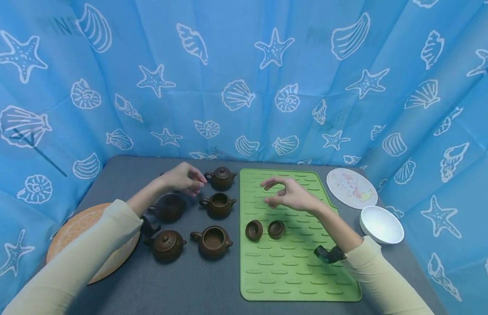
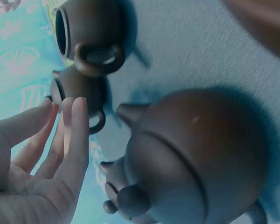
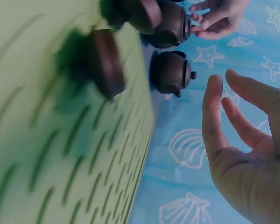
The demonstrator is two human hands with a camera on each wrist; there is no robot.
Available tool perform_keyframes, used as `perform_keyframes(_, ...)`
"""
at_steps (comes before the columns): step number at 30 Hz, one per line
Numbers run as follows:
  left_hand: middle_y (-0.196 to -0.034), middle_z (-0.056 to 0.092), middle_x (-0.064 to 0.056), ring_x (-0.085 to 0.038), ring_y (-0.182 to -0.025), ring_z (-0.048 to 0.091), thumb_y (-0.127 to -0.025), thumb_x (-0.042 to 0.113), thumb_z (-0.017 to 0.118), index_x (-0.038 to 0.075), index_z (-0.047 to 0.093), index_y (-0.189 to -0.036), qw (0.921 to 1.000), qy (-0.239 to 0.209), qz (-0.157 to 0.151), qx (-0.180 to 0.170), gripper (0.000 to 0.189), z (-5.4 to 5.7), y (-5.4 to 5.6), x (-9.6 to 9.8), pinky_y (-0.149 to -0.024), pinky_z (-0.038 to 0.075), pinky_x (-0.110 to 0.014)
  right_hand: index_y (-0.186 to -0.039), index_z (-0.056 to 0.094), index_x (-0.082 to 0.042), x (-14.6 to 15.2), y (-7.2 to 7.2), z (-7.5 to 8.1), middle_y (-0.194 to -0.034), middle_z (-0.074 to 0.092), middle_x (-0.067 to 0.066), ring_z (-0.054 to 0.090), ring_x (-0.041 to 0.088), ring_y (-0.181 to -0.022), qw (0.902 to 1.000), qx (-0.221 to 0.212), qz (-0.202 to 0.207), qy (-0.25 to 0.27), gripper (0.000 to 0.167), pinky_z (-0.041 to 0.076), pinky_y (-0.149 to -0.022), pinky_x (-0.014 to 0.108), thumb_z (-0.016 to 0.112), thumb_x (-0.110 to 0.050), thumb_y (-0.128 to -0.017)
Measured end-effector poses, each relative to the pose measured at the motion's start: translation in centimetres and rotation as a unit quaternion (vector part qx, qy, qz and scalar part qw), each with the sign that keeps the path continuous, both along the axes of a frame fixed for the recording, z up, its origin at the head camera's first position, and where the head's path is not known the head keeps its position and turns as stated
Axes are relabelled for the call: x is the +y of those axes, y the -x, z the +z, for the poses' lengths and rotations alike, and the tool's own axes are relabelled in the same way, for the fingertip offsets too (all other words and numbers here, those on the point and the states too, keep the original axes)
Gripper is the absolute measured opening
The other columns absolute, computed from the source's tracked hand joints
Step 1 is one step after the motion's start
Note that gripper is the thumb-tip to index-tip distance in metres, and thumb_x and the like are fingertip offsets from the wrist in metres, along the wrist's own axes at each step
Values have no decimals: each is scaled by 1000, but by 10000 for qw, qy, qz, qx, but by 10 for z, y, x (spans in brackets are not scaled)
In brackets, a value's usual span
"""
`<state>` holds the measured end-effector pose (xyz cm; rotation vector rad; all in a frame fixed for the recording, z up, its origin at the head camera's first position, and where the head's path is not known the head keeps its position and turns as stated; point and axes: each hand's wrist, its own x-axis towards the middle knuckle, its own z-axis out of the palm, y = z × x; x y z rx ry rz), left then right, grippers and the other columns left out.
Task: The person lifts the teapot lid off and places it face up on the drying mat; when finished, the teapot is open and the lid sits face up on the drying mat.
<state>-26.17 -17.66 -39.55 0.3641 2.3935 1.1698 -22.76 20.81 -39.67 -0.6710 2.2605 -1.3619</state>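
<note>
My left hand (image 1: pixel 185 178) hovers above the far teapots, with nothing between its loosely bent fingers. Its fingertips are near the handle of a lidded brown teapot (image 1: pixel 222 179). Nearer in that column stand two lidless teapots, a middle one (image 1: pixel 218 206) and a front one (image 1: pixel 213 243). Left of these are a dark teapot (image 1: pixel 169 208) under my forearm and a lidded teapot (image 1: pixel 168 246). My right hand (image 1: pixel 289 194) is held over the green mat (image 1: pixel 291 267), fingers loosely bent and holding nothing. Two small brown lids, a left one (image 1: pixel 253 230) and a right one (image 1: pixel 276 229), lie on the mat.
A round orange-brown board (image 1: pixel 84 225) lies at the left under my sleeve. Beyond the mat on the right are a white disc with a drawing (image 1: pixel 352 188) and a white bowl (image 1: pixel 381 224). A blue shell-print curtain (image 1: pixel 236 127) surrounds the grey table (image 1: pixel 181 288).
</note>
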Motion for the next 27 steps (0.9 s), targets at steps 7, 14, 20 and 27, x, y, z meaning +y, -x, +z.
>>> perform_keyframes(7,-124,73,-28,-36,-107,75,-108,8,65,-9,70,-130,9998,157,117,11,27,8,19,0,-93,68,-46,-144,60,3,-51,30,9,-137,62,28,81,25,-89,9999,-59,-6,83,46,67,-92,52,73,-3,-100)
perform_keyframes(14,-131,70,-29,-37,-114,73,-110,8,63,-6,70,-131,9984,239,455,-215,26,5,38,6,-100,65,-49,-144,60,6,-99,64,7,-132,66,26,79,23,-88,9986,-451,-242,166,45,62,-102,60,74,-4,-101)
perform_keyframes(20,-125,71,-25,-33,-110,74,-108,5,63,-5,70,-130,9963,168,759,-377,25,-1,47,12,-103,64,-50,-143,61,6,-124,86,0,-123,69,22,78,26,-89,9957,-731,-544,168,43,60,-106,61,71,-3,-103)
perform_keyframes(27,-111,74,-20,-22,-92,75,-107,4,64,-6,71,-130,9935,-19,1011,-531,25,-8,49,12,-96,67,-43,-139,63,9,-141,98,-13,-121,73,27,75,19,-83,9928,-950,-727,38,38,62,-105,52,70,0,-102)
